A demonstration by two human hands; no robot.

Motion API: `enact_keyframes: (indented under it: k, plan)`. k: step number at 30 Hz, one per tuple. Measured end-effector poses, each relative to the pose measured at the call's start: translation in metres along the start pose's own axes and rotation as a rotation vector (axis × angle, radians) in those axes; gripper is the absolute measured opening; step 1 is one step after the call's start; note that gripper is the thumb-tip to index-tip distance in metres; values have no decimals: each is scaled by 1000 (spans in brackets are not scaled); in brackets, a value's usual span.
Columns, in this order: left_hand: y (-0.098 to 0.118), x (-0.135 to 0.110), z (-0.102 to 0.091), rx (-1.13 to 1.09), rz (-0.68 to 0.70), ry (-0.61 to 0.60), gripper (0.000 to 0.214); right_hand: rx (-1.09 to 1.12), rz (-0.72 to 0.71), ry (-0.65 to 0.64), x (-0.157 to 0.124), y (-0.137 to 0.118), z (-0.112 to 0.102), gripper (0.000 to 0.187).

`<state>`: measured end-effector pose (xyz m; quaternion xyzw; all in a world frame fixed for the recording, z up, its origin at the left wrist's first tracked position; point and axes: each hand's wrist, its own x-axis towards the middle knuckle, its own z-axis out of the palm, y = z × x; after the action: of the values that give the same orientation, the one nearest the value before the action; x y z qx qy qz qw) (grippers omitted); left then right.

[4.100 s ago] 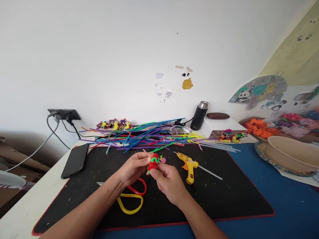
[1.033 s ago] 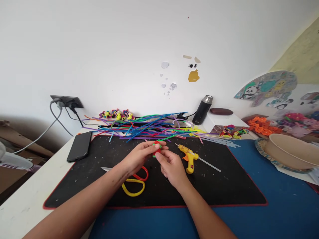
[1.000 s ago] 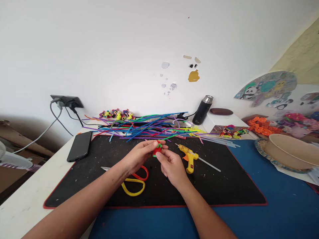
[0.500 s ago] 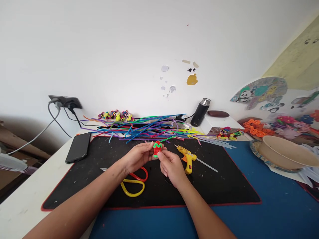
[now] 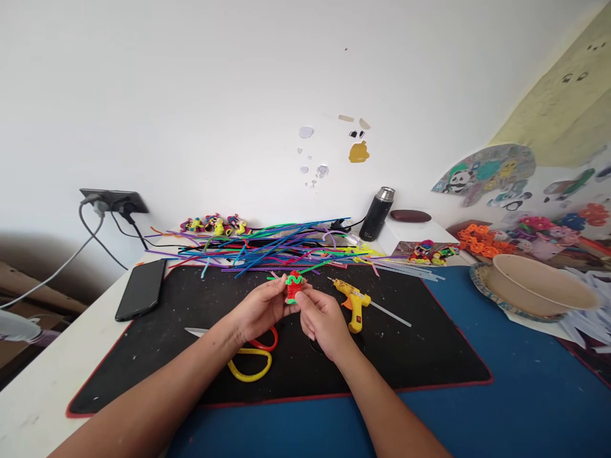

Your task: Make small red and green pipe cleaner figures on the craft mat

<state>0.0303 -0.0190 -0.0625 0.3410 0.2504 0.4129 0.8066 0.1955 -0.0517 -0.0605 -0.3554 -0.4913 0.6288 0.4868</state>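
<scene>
Between my two hands, above the black mat (image 5: 401,362), is a small red pipe-cleaner piece (image 5: 292,291) with a wavy green band near its top and green at its lower end. My left hand (image 5: 262,310) grips it from the left, thumb at its upper edge. From the right, my right hand (image 5: 324,319) presses its thumb on the lower part; its other fingers are curled behind. Scissors (image 5: 252,366) with red and yellow handles lie partly under my left forearm. Right of my right hand rests a yellow glue gun (image 5: 354,302) with a glue stick in its back.
Loose pipe cleaners (image 5: 267,248) lie along the wall. Small colourful figures (image 5: 214,224) sit behind them. A phone (image 5: 142,289) lies at left, and a black flask (image 5: 377,215) stands at the back. On the right are a beige bowl (image 5: 544,286) and orange pieces (image 5: 480,240).
The whole view has shifted slightly, so things sit a little further left. Both hands keep hold of the red and green piece, with hardly any change in grip.
</scene>
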Motion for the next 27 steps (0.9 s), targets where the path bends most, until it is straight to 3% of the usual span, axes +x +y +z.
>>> enact_keyframes:
  k: [15, 27]
  plan:
    - [-10, 0, 13, 2, 97, 115, 32, 8, 4, -18, -1, 1, 1, 45]
    - [-8, 0, 15, 5, 78, 92, 29, 6, 13, -17, -2, -1, 2, 47]
